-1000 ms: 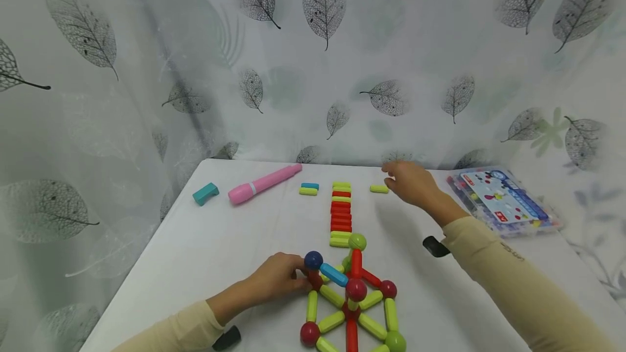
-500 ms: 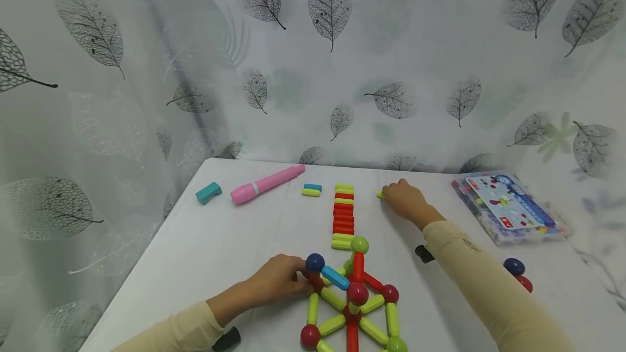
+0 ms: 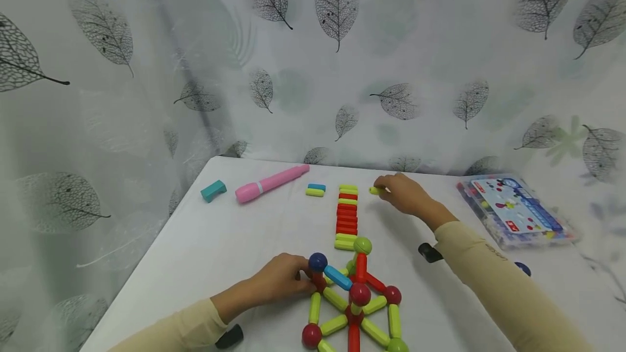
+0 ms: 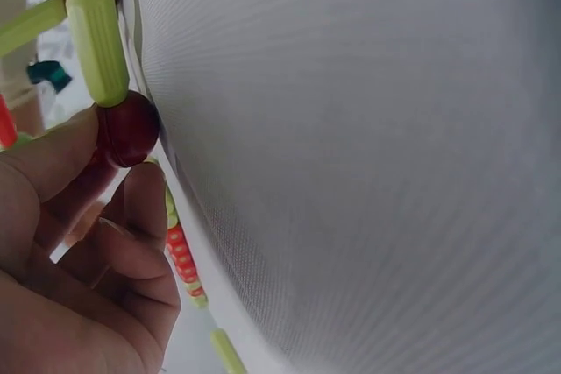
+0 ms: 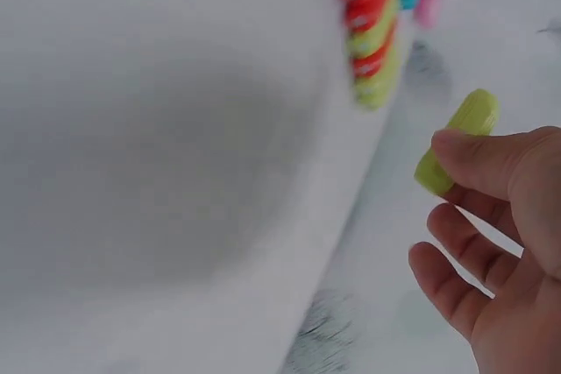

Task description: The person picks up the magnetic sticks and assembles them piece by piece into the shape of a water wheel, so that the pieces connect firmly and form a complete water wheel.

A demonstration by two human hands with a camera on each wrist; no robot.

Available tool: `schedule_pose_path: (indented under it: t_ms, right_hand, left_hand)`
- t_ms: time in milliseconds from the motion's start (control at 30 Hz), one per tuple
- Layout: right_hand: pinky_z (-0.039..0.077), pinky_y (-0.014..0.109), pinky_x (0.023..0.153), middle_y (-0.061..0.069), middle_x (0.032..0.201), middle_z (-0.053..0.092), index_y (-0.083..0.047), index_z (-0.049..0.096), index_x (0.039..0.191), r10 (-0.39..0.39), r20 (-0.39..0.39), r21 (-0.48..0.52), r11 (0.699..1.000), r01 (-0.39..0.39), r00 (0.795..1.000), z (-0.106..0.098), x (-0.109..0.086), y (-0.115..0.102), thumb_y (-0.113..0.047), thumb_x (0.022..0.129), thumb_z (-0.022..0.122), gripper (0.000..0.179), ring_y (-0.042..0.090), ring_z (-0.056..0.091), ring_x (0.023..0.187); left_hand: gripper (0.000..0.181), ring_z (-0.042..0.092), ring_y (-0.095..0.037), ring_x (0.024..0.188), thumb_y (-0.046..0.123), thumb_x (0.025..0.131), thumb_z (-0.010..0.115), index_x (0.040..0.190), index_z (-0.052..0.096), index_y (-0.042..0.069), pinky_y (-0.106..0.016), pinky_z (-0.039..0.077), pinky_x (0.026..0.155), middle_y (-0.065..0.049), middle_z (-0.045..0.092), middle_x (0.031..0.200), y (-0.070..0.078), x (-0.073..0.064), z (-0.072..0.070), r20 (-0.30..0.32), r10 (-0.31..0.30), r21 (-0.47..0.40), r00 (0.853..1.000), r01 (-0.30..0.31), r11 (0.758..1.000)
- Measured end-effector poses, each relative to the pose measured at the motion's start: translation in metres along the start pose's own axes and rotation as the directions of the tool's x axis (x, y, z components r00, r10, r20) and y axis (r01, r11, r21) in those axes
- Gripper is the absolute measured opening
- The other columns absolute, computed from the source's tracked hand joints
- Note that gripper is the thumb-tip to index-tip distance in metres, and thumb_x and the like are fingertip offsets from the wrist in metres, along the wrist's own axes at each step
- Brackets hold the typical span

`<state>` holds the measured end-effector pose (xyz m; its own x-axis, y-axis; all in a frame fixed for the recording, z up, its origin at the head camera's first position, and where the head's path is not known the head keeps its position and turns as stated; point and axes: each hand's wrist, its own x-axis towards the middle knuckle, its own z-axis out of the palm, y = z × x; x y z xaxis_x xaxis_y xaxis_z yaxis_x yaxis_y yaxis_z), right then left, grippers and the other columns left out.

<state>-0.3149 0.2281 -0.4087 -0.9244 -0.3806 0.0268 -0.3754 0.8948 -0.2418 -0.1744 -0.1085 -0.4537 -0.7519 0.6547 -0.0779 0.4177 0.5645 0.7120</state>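
Note:
A framework of balls and rods stands at the near side of the table, made of green rods [image 3: 334, 324], red rods and red, green and blue balls. My left hand [image 3: 282, 281] grips it at its left corner, thumb and fingers around a dark red ball [image 4: 130, 129] below the blue ball [image 3: 318, 262]. Farther back, my right hand [image 3: 404, 194] pinches a short yellow-green rod [image 5: 474, 114] between thumb and forefinger, the other fingers loosely bent. To its left lies a row of red and yellow-green rods [image 3: 347, 213].
A blue and a yellow-green rod [image 3: 314, 192] lie left of the row. Beyond them are a pink pen-shaped stick [image 3: 271, 183] and a teal block [image 3: 213, 191]. A clear box of parts [image 3: 518, 208] stands at the back right. A blue ball [image 3: 523, 269] shows behind the right sleeve.
My right hand has come down onto the single yellow-green rod, taken hold of it and shifted slightly left. My left hand keeps its grip on the framework.

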Motion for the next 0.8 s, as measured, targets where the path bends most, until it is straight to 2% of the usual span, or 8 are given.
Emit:
schedule_pose_path:
  t_ms: [100, 200, 300, 433, 533, 600, 800]
  right_hand:
    - [0.054, 0.047, 0.093, 0.004, 0.113, 0.072, -0.009, 0.071, 0.122, -0.074, -0.036, 0.091, 0.993, 0.077, 0.997, -0.015, -0.007, -0.023, -0.012, 0.095, 0.072, 0.027, 0.028, 0.062, 0.108]
    - [0.055, 0.044, 0.091, 0.002, 0.115, 0.073, -0.011, 0.072, 0.123, -0.188, -0.035, 0.132, 0.973, 0.191, 0.982, -0.028, -0.017, -0.05, -0.013, 0.094, 0.074, 0.029, 0.027, 0.062, 0.108]
    - [0.056, 0.039, 0.089, -0.002, 0.114, 0.072, -0.014, 0.073, 0.122, -0.31, 0.027, 0.152, 0.941, 0.303, 0.95, -0.038, -0.03, -0.079, -0.014, 0.093, 0.075, 0.029, 0.023, 0.061, 0.108]
    - [0.055, 0.033, 0.09, -0.009, 0.112, 0.071, -0.018, 0.075, 0.122, -0.42, 0.175, 0.166, 0.904, 0.394, 0.89, -0.044, -0.049, -0.11, -0.018, 0.093, 0.076, 0.029, 0.017, 0.06, 0.108]
    - [0.054, 0.028, 0.089, -0.014, 0.109, 0.071, -0.02, 0.075, 0.121, -0.454, 0.272, 0.161, 0.891, 0.425, 0.849, -0.045, -0.06, -0.125, -0.021, 0.092, 0.077, 0.029, 0.011, 0.06, 0.105]
    - [0.054, 0.027, 0.088, -0.016, 0.107, 0.071, -0.021, 0.075, 0.12, -0.462, 0.307, 0.15, 0.887, 0.437, 0.832, -0.044, -0.065, -0.131, -0.022, 0.092, 0.078, 0.028, 0.01, 0.06, 0.102]
    - [0.054, 0.024, 0.085, -0.015, 0.101, 0.072, -0.02, 0.077, 0.115, -0.467, 0.321, 0.091, 0.881, 0.464, 0.824, -0.042, -0.069, -0.134, -0.02, 0.09, 0.08, 0.025, 0.008, 0.06, 0.096]
  left_hand:
    - [0.021, 0.06, 0.001, 0.079, 0.021, 0.089, 0.079, 0.11, 0.077, 0.018, -0.018, 0.053, 0.075, 0.014, 0.074, 0.095, 0.001, 0.001, 0.0, 0.004, -0.004, -0.006, 1.0, 0.004, 1.0]
    - [0.021, 0.059, -0.001, 0.076, 0.023, 0.09, 0.079, 0.11, 0.078, 0.019, -0.019, 0.052, 0.073, 0.015, 0.074, 0.094, 0.0, 0.0, 0.001, 0.01, -0.011, -0.023, 1.0, 0.011, 1.0]
    - [0.02, 0.058, -0.002, 0.075, 0.023, 0.09, 0.079, 0.11, 0.078, 0.02, -0.019, 0.052, 0.071, 0.016, 0.073, 0.093, 0.0, 0.0, 0.001, 0.013, -0.012, -0.031, 1.0, 0.013, 0.999]
    - [0.02, 0.059, 0.0, 0.078, 0.022, 0.09, 0.079, 0.11, 0.078, 0.02, -0.019, 0.052, 0.073, 0.016, 0.073, 0.094, 0.0, 0.001, 0.001, 0.007, -0.004, -0.02, 1.0, 0.004, 1.0]
    - [0.02, 0.059, 0.001, 0.079, 0.023, 0.091, 0.078, 0.11, 0.078, 0.021, -0.019, 0.052, 0.074, 0.016, 0.073, 0.094, 0.001, 0.001, 0.001, 0.004, 0.004, -0.018, 1.0, -0.004, 1.0]
    - [0.019, 0.059, 0.001, 0.079, 0.025, 0.091, 0.078, 0.11, 0.078, 0.022, -0.019, 0.052, 0.073, 0.017, 0.073, 0.094, 0.001, 0.0, 0.001, 0.003, 0.008, -0.021, 1.0, -0.008, 1.0]
    - [0.019, 0.058, 0.0, 0.077, 0.026, 0.092, 0.077, 0.111, 0.078, 0.022, -0.019, 0.051, 0.071, 0.017, 0.073, 0.094, 0.001, -0.001, 0.001, 0.0, 0.001, -0.028, 1.0, -0.001, 1.0]
